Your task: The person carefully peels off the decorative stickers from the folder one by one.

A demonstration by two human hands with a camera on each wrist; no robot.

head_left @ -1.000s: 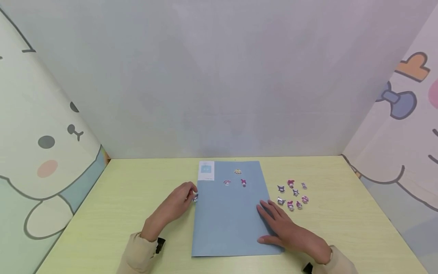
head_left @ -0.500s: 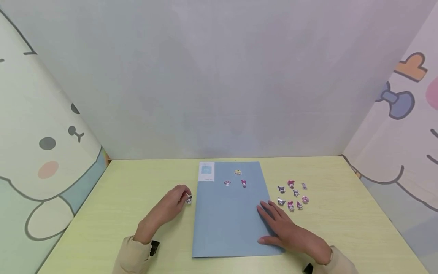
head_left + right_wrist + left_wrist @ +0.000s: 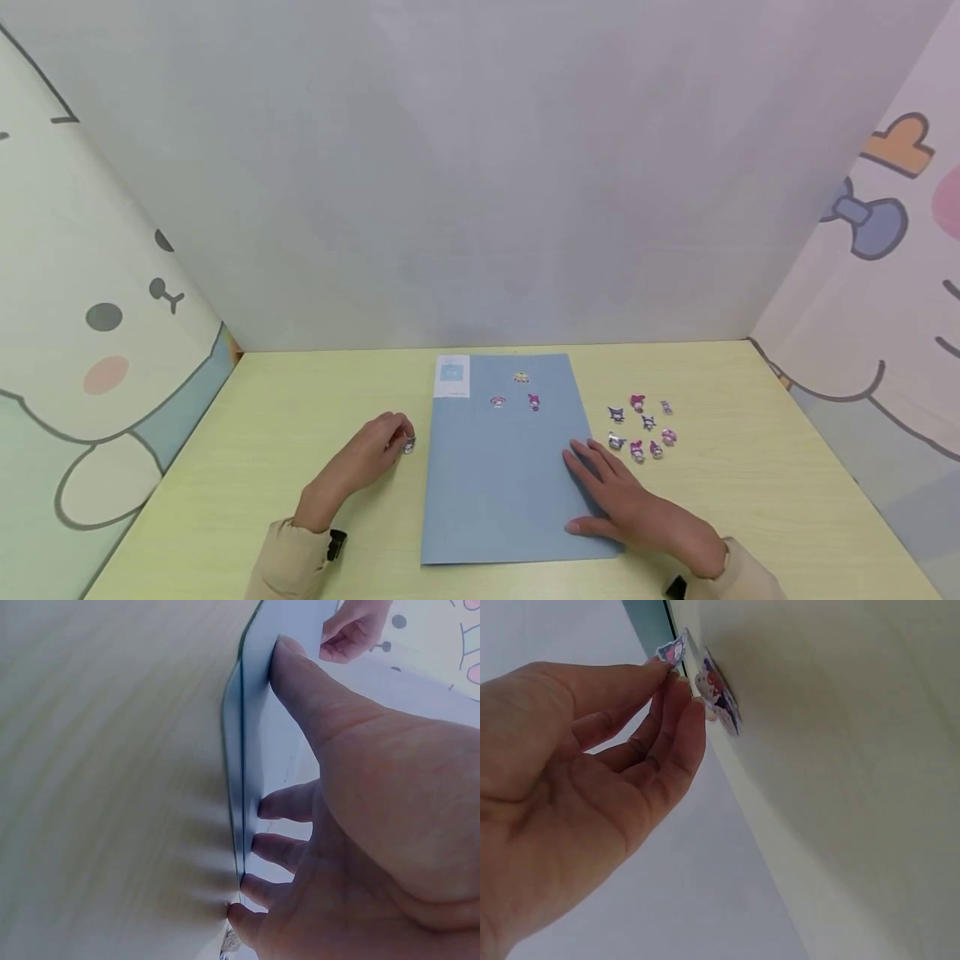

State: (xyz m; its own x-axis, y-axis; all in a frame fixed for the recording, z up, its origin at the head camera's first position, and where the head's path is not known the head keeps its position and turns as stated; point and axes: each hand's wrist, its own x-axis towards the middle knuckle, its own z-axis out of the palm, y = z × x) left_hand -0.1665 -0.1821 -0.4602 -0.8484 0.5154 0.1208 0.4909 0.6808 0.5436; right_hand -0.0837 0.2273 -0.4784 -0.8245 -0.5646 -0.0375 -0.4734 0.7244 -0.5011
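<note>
A blue folder (image 3: pixel 510 483) lies on the table with a white label (image 3: pixel 452 377) at its top left corner. Three character stickers, among them a pink one (image 3: pixel 534 402) and a yellow one (image 3: pixel 521 377), are on its upper part. Left of the folder, my left hand (image 3: pixel 372 452) pinches a small sticker (image 3: pixel 673 651) between thumb and fingers. In the left wrist view, a dark and red sticker (image 3: pixel 718 691) lies at the table just beyond the fingertips. My right hand (image 3: pixel 626 508) rests with spread fingers on the folder's lower right edge.
Several purple and pink stickers (image 3: pixel 648 422) lie loose on the table (image 3: pixel 757 500) right of the folder. A plain pale wall (image 3: pixel 480 183) stands behind, with cartoon-printed panels (image 3: pixel 97 400) at both sides.
My left hand has drawn back from the folder's left edge, leftward and slightly toward me. The right hand and the folder have stayed put.
</note>
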